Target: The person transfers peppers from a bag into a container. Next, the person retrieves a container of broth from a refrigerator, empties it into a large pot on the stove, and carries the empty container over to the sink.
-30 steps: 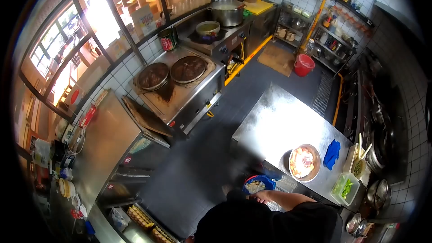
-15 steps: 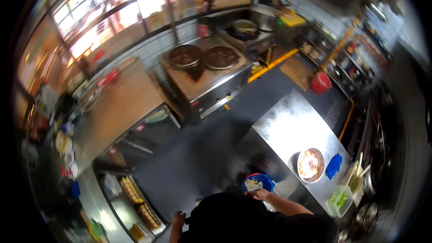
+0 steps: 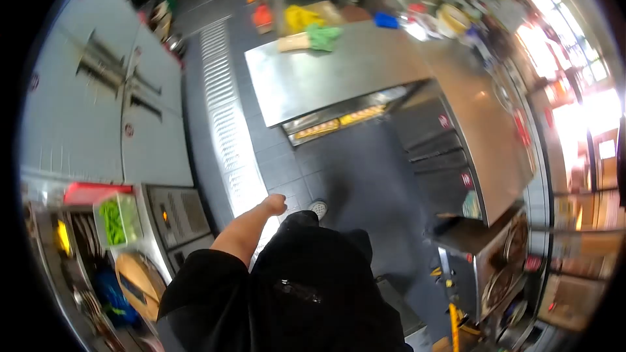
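My left hand [image 3: 276, 204] hangs out in front of my body over the floor, its fingers curled into a fist. Nothing shows in it. Just beneath it runs a pale metal floor grate [image 3: 225, 117], and a light shoe [image 3: 318, 209] is close by on the dark tiles. The hand touches no counter or container. My right hand is out of sight, hidden by the black clothing or beyond the view.
Ahead stands a steel counter [image 3: 345, 72] with a green cloth [image 3: 323, 37] and filled trays [image 3: 345, 123] below. Large refrigerator doors [image 3: 78, 111] line the left. Nearer are a tub of green vegetables [image 3: 115, 220] and a round wooden board [image 3: 140, 285]. Burners [image 3: 505, 283] stand at right.
My view has swung left, from the stoves and steel table toward the refrigerator and grate. My right hand, which was at a blue basket, has left view. My left hand now reaches further forward.
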`<state>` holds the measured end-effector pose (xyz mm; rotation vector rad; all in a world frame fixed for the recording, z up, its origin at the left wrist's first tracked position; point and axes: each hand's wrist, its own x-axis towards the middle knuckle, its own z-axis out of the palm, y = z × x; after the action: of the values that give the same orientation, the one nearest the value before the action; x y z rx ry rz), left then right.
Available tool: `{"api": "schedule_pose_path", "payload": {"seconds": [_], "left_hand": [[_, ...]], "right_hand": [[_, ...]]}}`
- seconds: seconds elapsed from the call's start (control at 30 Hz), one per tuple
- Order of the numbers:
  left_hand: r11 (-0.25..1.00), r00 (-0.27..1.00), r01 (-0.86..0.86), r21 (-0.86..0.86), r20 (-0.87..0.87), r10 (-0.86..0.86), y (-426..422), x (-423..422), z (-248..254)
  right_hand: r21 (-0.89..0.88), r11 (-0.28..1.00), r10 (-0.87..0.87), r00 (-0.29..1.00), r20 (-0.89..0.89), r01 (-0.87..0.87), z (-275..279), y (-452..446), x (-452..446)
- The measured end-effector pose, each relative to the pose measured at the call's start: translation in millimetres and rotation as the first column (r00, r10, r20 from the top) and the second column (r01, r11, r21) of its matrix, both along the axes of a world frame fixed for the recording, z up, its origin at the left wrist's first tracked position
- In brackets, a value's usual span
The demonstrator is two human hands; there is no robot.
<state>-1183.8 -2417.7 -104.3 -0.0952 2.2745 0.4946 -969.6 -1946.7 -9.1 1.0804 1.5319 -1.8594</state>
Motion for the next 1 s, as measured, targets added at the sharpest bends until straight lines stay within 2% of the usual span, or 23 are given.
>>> {"api": "schedule_pose_path", "payload": {"seconds": [0.03, 0.13, 0.2, 0.27, 0.3, 0.33, 0.37, 0.4, 0.47, 0.53, 0.63, 0.67, 0.73, 0.8, 0.87, 1.0], "left_hand": [[0.996, 0.995, -0.082, -0.028, 0.051, 0.084, -18, 11, 3], [0.941, 0.944, -0.327, -0.085, 0.0, 0.329, -84, 65, -19], [0.886, 0.893, -0.444, -0.132, 0.016, 0.449, -112, 97, -17], [0.784, 0.797, -0.598, -0.165, -0.018, 0.604, -126, 125, -1], [0.827, 0.845, -0.528, -0.194, -0.018, 0.535, -142, 163, -49], [0.862, 0.886, -0.455, -0.222, -0.02, 0.463, -157, 198, -93], [0.825, 0.84, -0.512, -0.24, 0.059, 0.539, -152, 197, -67], [0.783, 0.783, -0.562, -0.268, 0.133, 0.608, -146, 198, -44], [0.749, 0.771, -0.614, -0.248, 0.014, 0.636, -133, 225, -45], [0.611, 0.604, -0.754, -0.24, 0.111, 0.789, -119, 228, -35], [0.411, 0.37, -0.884, -0.222, 0.203, 0.906, -89, 211, -8], [0.621, 0.586, -0.757, -0.203, 0.209, 0.783, -88, 201, -6], [0.627, 0.605, -0.753, -0.197, 0.165, 0.779, -90, 165, 20], [0.57, 0.57, -0.819, -0.064, 0.024, 0.822, -113, 146, 25], [0.3, 0.302, -0.953, -0.044, -0.088, 0.949, -143, 86, 79], [0.199, 0.192, -0.98, 0.013, -0.205, 0.96, -217, 59, 94]], "right_hand": [[0.005, 0.997, 0.081, 0.997, 0.004, -0.081, -2, 3, -22], [0.077, 0.95, 0.303, 0.953, 0.017, -0.303, -6, 8, -96], [0.149, 0.888, 0.436, 0.899, 0.028, -0.435, -8, 6, -152], [0.268, 0.754, 0.596, 0.796, 0.106, -0.6, 41, -37, -225], [0.317, 0.674, 0.659, 0.737, 0.15, -0.667, 58, -59, -259], [0.345, 0.635, 0.707, 0.7, 0.103, -0.692, 59, -73, -287], [0.373, 0.595, 0.75, 0.658, 0.058, -0.711, 58, -84, -313], [0.435, 0.542, 0.798, 0.602, 0.001, -0.719, 43, -95, -339], [0.564, 0.424, 0.883, 0.463, -0.082, -0.709, 27, -122, -393], [0.687, 0.286, 0.954, 0.267, -0.138, -0.668, 26, -169, -451], [0.837, 0.143, 0.99, 0.096, -0.108, -0.529, 18, -236, -516], [0.85, 0.137, 0.991, 0.063, -0.122, -0.509, 16, -261, -533], [0.869, 0.121, 0.991, 0.016, -0.13, -0.481, 21, -305, -556], [0.896, 0.058, 0.99, -0.092, -0.109, -0.44, 22, -348, -574], [0.926, 0.011, 0.973, -0.207, -0.097, -0.378, 13, -392, -591], [0.939, -0.152, 0.969, -0.235, 0.08, -0.31, 14, -473, -609]]}}
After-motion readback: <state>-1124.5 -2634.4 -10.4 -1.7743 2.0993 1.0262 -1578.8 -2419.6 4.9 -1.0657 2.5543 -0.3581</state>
